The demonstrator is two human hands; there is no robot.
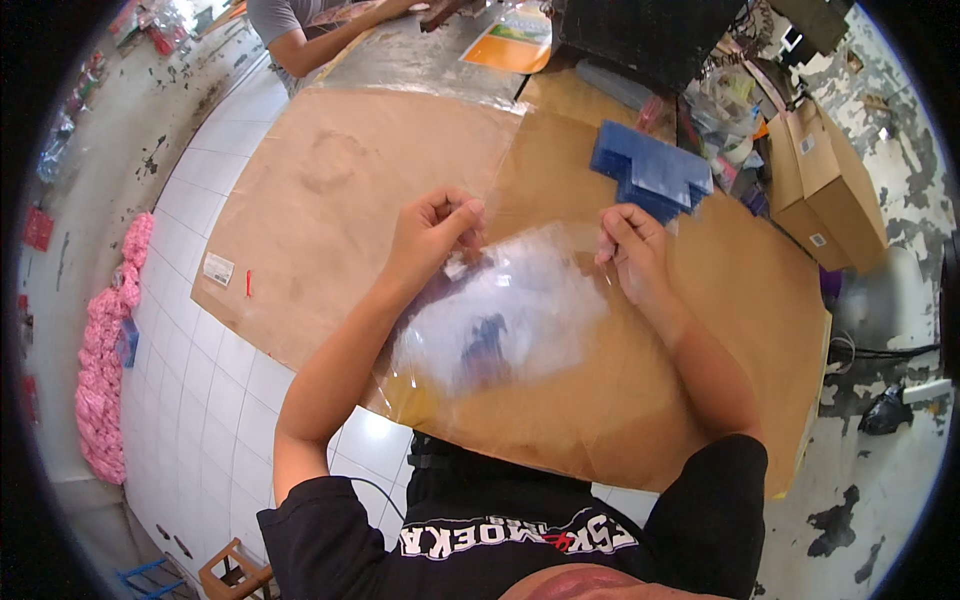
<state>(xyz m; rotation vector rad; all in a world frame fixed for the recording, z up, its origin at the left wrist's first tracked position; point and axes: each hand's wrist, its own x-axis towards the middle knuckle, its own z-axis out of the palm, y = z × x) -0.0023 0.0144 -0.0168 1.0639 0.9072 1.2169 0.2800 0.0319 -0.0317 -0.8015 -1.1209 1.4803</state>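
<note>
The clear plastic bag (505, 315) is held up by its top edge over the near part of the cardboard sheet (330, 190), which covers the white tiled surface (215, 400) in front of the person. The left hand (432, 235) is closed on the bag's upper left corner, fingers curled and thumb pressed against them with the film pinched between. The right hand (632, 248) is closed on the upper right corner in the same pinch, fingertips bunched on the film. The two hands are apart, the top edge of the bag stretched between them. The bag is transparent and glossy, with white glare across its middle, creases near the left corner, and a dark smudge-like shape showing low in its centre; whether that shape is inside the bag or seen through it cannot be told. The brown of the cardboard sheet shows through the film along its lower edge. A stack of blue flat pieces (652, 172) lies on the cardboard sheet just beyond the right hand, not touched by it. A small red item (248, 284) lies at the left edge of the cardboard sheet, well apart from the bag. A pink bundle (108, 350) lies far left of the cardboard sheet. Brown boxes (830, 185) stand off its right side. Another person's arm (330, 35) rests beyond its far edge
</note>
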